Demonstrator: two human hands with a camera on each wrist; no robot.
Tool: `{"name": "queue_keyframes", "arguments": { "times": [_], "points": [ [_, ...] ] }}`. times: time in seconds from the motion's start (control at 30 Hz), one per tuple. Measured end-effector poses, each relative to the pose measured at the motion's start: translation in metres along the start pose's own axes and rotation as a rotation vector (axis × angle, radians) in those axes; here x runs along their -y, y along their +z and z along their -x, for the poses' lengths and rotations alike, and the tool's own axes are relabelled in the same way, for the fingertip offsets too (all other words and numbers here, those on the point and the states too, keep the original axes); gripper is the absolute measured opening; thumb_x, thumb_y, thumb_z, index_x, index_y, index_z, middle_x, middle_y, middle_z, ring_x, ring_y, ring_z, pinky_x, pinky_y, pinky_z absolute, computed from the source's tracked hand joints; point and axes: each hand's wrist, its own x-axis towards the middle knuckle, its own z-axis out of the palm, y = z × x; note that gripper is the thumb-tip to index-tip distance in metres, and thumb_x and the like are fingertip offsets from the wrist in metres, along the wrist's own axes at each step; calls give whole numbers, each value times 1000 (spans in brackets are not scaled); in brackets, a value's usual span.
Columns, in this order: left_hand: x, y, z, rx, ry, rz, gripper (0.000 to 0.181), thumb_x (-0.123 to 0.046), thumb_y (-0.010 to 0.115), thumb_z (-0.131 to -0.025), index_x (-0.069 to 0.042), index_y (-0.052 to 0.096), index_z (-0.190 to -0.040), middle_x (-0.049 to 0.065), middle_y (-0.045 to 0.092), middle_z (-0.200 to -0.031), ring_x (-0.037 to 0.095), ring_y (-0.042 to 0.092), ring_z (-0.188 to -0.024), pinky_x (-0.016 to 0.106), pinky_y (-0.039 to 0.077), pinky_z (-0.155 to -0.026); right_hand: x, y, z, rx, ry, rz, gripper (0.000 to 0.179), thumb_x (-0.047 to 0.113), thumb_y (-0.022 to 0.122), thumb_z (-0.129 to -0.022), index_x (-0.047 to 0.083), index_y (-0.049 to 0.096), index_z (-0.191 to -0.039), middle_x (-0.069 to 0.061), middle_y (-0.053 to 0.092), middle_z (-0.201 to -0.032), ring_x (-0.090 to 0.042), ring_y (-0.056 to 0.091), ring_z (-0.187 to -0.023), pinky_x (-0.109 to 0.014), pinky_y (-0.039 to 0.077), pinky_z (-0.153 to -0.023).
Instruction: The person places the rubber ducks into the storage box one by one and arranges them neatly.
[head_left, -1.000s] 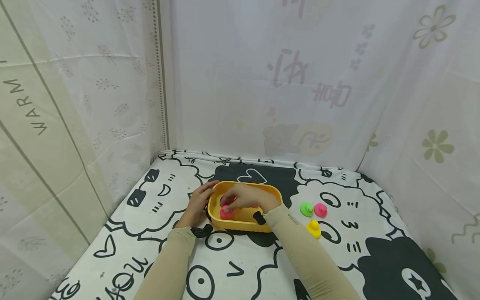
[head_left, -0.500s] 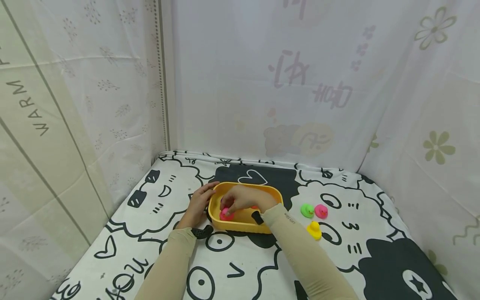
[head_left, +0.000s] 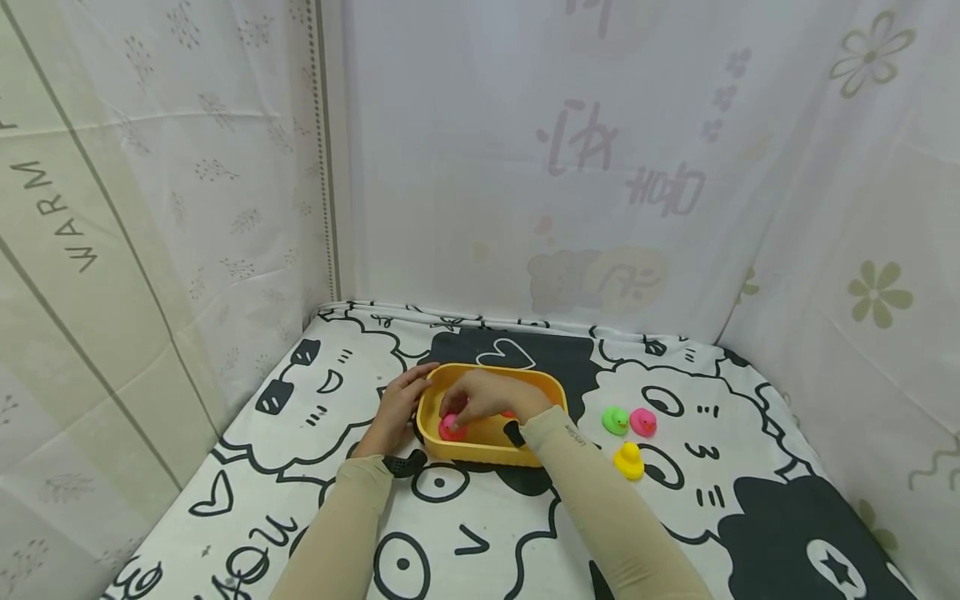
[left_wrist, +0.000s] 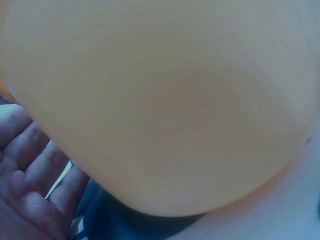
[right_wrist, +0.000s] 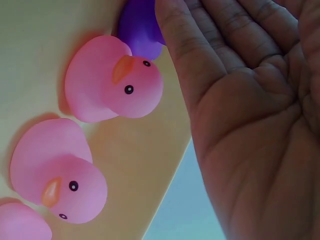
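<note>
A yellow plastic tub point(head_left: 491, 454) stands in front of me in the head view. My left hand point(head_left: 393, 412) rests against its left end, with fairly straight fingers along the outside. Inside the tub, my right hand point(head_left: 487, 396) pinches a pink rubber duck point(head_left: 452, 428) low at the left end. Its fingertips run out of the top of the right wrist view, beside a purple rubber duck point(right_wrist: 140, 30). Further pink rubber ducks point(right_wrist: 62, 170) sit on the tub floor there. The tub wall point(left_wrist: 160, 115) fills most of the left wrist view, beside the left fingers.
To the right of the tub are a green rubber duck point(head_left: 616, 421), another pink duck point(head_left: 643, 422) and a yellow duck point(head_left: 628, 461). All lie on a black-and-white cartoon cloth point(head_left: 465, 542). Patterned curtains point(head_left: 465, 167) hang behind and at both sides.
The right hand and the pink duck have come slightly lower in the tub. The purple duck has gone out of sight behind the hand in the head view. The left hand stays put.
</note>
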Motion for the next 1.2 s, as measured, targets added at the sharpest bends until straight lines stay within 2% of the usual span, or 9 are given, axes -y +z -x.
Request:
{"name": "queue_keyframes", "arguments": {
  "times": [0.53,0.87,1.2],
  "points": [
    [0,0,-1,-6,-3,5,37,-23,53,-102,-14,61,-138,7,55,-143,26,55,-128,36,50,-103,-5,1,1,-25,-28,-18,20,16,80,-87,18,76,-106,11,71,-96,-8,64,-92,-20,54,-84],
    [2,-1,-1,4,15,-25,38,-26,54,-103,-13,60,-139,9,54,-143,28,54,-129,43,47,-107,-5,0,2,-39,-27,-51,21,17,79,-88,17,76,-108,11,71,-98,-10,64,-94,-22,54,-85],
    [3,0,-1,-7,10,-23,37,-24,53,-103,-15,60,-138,7,55,-143,26,56,-127,38,50,-103,-3,-2,6,-56,-25,-55,23,16,79,-87,15,76,-110,11,71,-100,-8,65,-95,-21,54,-86]
  ]
}}
